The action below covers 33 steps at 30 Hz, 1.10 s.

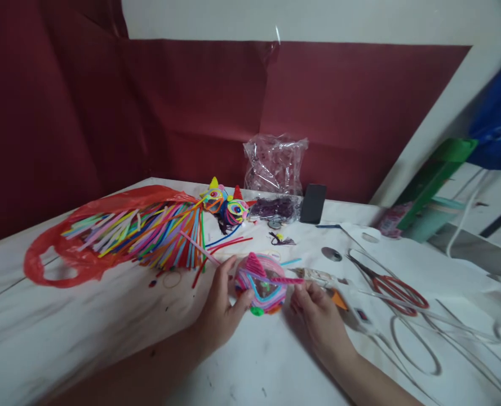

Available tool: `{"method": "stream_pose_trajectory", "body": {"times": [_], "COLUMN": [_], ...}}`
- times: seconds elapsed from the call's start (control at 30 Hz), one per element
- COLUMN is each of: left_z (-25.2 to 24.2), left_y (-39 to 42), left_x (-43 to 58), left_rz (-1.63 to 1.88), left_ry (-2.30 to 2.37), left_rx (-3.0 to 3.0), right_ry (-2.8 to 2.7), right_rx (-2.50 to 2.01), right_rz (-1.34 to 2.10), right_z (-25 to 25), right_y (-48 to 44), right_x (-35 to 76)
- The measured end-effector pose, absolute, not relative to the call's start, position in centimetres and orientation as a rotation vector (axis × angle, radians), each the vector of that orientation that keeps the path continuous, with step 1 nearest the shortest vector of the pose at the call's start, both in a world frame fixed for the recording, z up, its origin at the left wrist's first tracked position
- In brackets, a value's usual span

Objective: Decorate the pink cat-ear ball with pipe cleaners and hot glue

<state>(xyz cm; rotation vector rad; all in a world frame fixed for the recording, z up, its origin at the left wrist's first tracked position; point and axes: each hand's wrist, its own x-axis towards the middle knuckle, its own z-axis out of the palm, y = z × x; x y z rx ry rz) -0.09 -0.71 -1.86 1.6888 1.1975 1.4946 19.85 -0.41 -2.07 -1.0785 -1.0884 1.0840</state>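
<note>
Above the table, my left hand point(225, 307) grips the left edge of a round craft point(268, 297) made of coiled pink, purple and blue pipe cleaners. It has a pink pointed piece point(254, 265) on top and green and orange bits along its lower rim. My right hand point(318, 316) is closed, thumb and fingertips pinching the end of a short pink pipe cleaner point(287, 281) that lies across the craft's front. Whether its inner end is fixed to the craft cannot be made out. A glue gun point(318, 276), partly hidden, lies just behind my right hand.
On the left, many coloured pipe cleaners point(149, 234) lie on a red plastic bag point(56, 265). Two finished-looking pipe-cleaner figures point(235, 210), a clear plastic bag point(275, 163) and a black phone point(313, 204) are at the back. Scissors point(396, 290) and cables point(417, 344) lie right.
</note>
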Motion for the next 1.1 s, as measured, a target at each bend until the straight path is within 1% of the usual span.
{"method": "stream_pose_trajectory", "body": {"times": [0.1, 0.17, 0.23, 0.3, 0.37, 0.43, 0.57, 0.63, 0.8, 0.87, 0.93, 0.97, 1.0, 1.1], "left_z": [-1.2, -0.3, 0.3, 0.4, -0.1, -0.7, -1.0, -0.7, 0.1, 0.3, 0.4, 0.3, 0.2, -0.3], "left_y": [-1.1, -1.9, -3.1, -4.4, -5.3, -5.6, -5.0, -4.7, -5.3, -5.7, -5.8, -5.7, -5.6, -5.2], "left_x": [-0.4, -0.7, -0.7, -0.3, 0.4, 1.2, 2.1, 2.1, 1.7, 1.6, 1.4, 1.4, 1.4, 1.4], "left_rz": [1.608, 1.711, 1.68, 1.562, 1.538, 1.606, 1.904, 1.956, 1.908, 1.825, 1.651, 1.662, 1.753, 1.789], "left_ry": [1.302, 1.272, 1.016, 0.718, 0.689, 0.685, 0.609, 0.691, 0.732, 0.782, 0.791, 0.71, 0.665, 0.659], "left_rx": [1.746, 1.926, 2.311, 2.628, 2.719, 2.755, 2.718, 2.674, 2.674, 2.669, 2.752, 2.783, 2.77, 2.755], "right_ry": [-0.981, -0.936, -0.935, -0.96, -0.971, -0.951, -0.976, -1.014, -1.071, -1.083, -1.074, -1.066, -1.057, -1.036], "right_rx": [-1.028, -1.029, -1.035, -1.015, -0.971, -0.945, -0.953, -0.95, -0.966, -0.976, -0.98, -0.977, -0.967, -0.932], "right_rz": [1.239, 1.276, 1.294, 1.314, 1.341, 1.356, 1.378, 1.391, 1.384, 1.377, 1.368, 1.368, 1.369, 1.38], "right_z": [-2.2, -2.4, -2.8, -3.1, -3.3, -3.5, -3.5, -3.5, -3.7, -3.7, -3.5, -3.3, -3.2, -2.8], "right_y": [-0.5, -0.5, -0.4, -0.3, -0.2, -0.1, -0.2, -0.2, 0.0, 0.1, 0.0, 0.0, 0.0, 0.1], "right_x": [19.6, 19.6, 19.6, 19.6, 19.7, 19.8, 19.9, 19.9, 20.0, 19.9, 19.7, 19.6, 19.5, 19.3]}}
